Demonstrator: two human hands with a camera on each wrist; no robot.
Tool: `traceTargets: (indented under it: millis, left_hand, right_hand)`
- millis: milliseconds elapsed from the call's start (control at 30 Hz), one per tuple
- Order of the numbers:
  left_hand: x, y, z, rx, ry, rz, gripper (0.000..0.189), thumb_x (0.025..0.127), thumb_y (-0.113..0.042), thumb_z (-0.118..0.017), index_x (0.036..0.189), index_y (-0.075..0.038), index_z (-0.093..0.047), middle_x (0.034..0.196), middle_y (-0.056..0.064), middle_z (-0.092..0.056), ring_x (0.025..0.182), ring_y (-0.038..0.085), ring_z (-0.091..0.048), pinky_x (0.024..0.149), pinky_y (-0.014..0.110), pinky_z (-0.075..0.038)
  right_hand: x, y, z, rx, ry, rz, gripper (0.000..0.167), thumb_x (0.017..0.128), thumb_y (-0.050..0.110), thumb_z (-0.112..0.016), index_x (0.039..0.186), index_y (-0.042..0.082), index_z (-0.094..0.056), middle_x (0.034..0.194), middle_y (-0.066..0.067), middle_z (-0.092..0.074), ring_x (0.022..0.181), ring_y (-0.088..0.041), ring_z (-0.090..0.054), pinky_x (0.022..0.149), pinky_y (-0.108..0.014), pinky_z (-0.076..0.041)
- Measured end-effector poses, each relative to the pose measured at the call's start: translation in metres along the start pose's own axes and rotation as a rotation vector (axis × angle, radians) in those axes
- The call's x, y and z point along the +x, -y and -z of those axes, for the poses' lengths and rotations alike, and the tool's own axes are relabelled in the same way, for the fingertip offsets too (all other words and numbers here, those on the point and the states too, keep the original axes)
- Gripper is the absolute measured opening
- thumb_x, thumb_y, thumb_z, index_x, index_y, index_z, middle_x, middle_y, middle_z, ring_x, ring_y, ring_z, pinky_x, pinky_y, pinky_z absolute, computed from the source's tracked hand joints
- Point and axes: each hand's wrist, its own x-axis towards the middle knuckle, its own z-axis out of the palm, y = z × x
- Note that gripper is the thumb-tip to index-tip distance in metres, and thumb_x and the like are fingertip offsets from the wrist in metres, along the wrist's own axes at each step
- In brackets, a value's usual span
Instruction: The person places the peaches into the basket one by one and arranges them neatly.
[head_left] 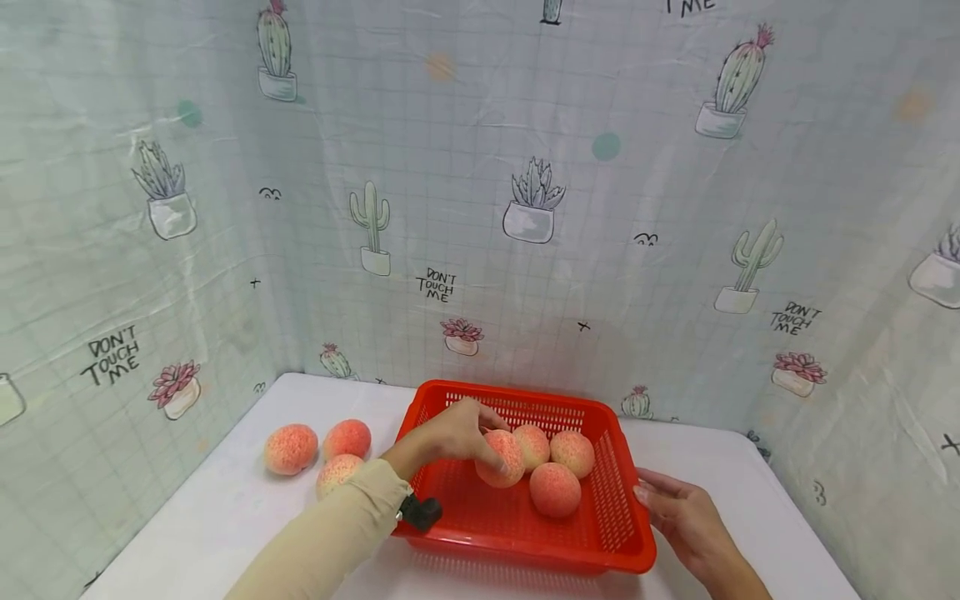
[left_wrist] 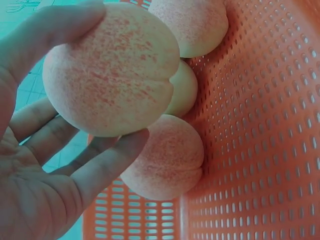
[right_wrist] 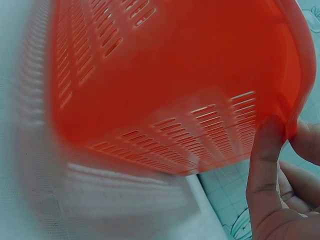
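Observation:
My left hand [head_left: 467, 429] reaches over the left side of a red plastic basket [head_left: 517, 546] and grips a peach [head_left: 501, 460] between thumb and fingers. In the left wrist view the held peach [left_wrist: 112, 70] shows its speckled skin and crease. Inside the basket sit a peach [head_left: 532, 447], another peach [head_left: 572, 454] and a redder peach [head_left: 555, 490], grouped right beside the held one. With thumb and fingers, my right hand [head_left: 686, 517] pinches the basket's right rim; the right wrist view shows a finger [right_wrist: 265, 165] against the basket's outer wall.
Left of the basket, on the white table [head_left: 225, 517], lie a peach [head_left: 291, 449], a second peach [head_left: 347, 439] and a third peach [head_left: 339, 473], partly behind my left sleeve [head_left: 330, 533]. A cactus-printed curtain [head_left: 480, 208] encloses the table at the back and sides.

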Motion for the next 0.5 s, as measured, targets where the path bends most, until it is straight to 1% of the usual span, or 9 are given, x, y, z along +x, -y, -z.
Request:
traceTargets:
  millis: [133, 233, 500]
  left_hand:
    - [0.002, -0.0005, -0.0021, -0.006, 0.0, 0.01, 0.047, 0.068, -0.012, -0.095, 0.112, -0.01, -0.079, 0.111, 0.005, -0.078, 0.094, 0.018, -0.066, 0.081, 0.032, -0.06]
    - [0.0029, -0.0004, -0.0033, -0.01, 0.005, 0.015, 0.046, 0.068, -0.01, -0.094, 0.111, -0.01, -0.079, 0.108, 0.004, -0.078, 0.093, 0.018, -0.067, 0.08, 0.032, -0.06]
    - [0.0049, 0.0002, -0.0079, 0.031, 0.034, 0.002, 0.046, 0.067, -0.01, -0.094, 0.112, -0.011, -0.08, 0.109, 0.002, -0.078, 0.094, 0.018, -0.066, 0.078, 0.033, -0.06]
  right_hand:
    - [0.0008, -0.0012, 0.0001, 0.002, -0.003, 0.005, 0.072, 0.096, 0.018, -0.075, 0.157, 0.001, -0.042, 0.124, 0.004, -0.076, 0.101, -0.01, -0.073, 0.092, -0.031, -0.063]
    - [0.0012, -0.0013, -0.0006, 0.006, -0.008, 0.01, 0.071, 0.095, 0.017, -0.076, 0.156, 0.0, -0.043, 0.124, 0.002, -0.076, 0.101, -0.011, -0.073, 0.092, -0.033, -0.063]
    - [0.0014, -0.0025, -0.002, 0.001, -0.027, -0.002, 0.072, 0.093, 0.019, -0.078, 0.155, 0.001, -0.045, 0.13, -0.005, -0.075, 0.103, -0.014, -0.073, 0.097, -0.041, -0.061]
